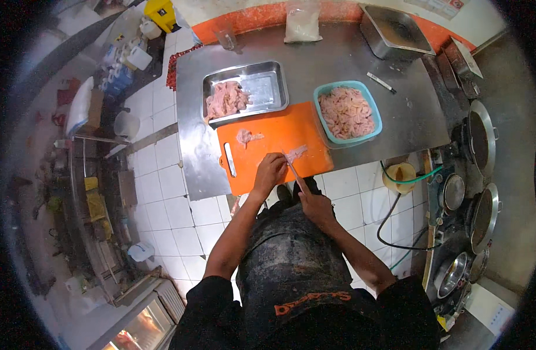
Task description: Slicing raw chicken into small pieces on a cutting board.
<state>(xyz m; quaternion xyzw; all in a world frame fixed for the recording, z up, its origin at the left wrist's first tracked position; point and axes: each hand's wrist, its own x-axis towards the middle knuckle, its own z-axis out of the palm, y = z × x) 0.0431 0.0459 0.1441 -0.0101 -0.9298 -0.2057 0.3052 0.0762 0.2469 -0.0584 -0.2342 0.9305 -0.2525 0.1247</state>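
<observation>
My right hand (316, 205) grips a knife (295, 174), its blade pointing away from me over the near right part of an orange cutting board (257, 169). Fingers bent and pressed together, my left hand (272, 171) holds down raw pale-pink meat (297, 153) beside the blade; its fingertips partly hide that meat. A second small piece of meat (244, 137) lies farther left on the board. Behind the board, a metal tray (272, 87) holds a heap of larger pieces (227, 98). At the right, a light-blue tub (319, 108) is full of meat strips (348, 114).
On the steel table (198, 166) are a marker pen (381, 83), a bag of white powder (303, 23), a clear glass (226, 38) and a deep metal pan (396, 32). Several woks and pots (482, 140) line the right side. A green hose (417, 178) hangs near a bucket (398, 176).
</observation>
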